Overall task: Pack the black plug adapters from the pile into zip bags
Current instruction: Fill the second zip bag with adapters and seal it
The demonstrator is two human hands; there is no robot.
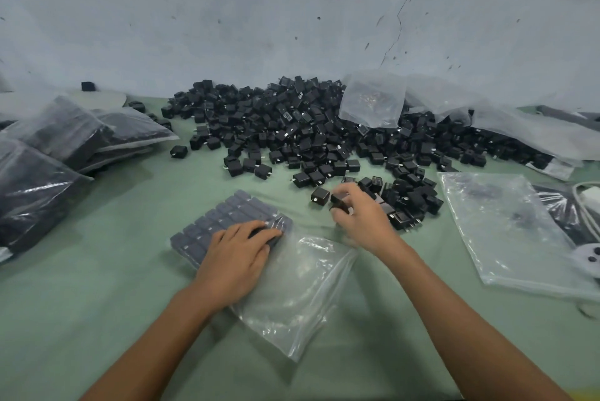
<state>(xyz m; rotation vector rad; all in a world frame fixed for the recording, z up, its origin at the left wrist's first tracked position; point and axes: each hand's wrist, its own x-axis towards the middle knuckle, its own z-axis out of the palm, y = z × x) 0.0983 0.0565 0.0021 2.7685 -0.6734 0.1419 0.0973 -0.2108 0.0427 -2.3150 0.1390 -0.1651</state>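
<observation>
The right grip (363, 222) pinches one adapter (339, 198). The bag (302, 296) lies just left of it, under the flat left grip (240, 254).

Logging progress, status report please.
Left hand flat on part-filled zip bag. Right hand grips one adapter at pile edge. Nothing in the way.

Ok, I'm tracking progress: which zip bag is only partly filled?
The zip bag under the left hand: rows of adapters fill its far end, the near end is empty. The stacked bags at left are full.
</observation>
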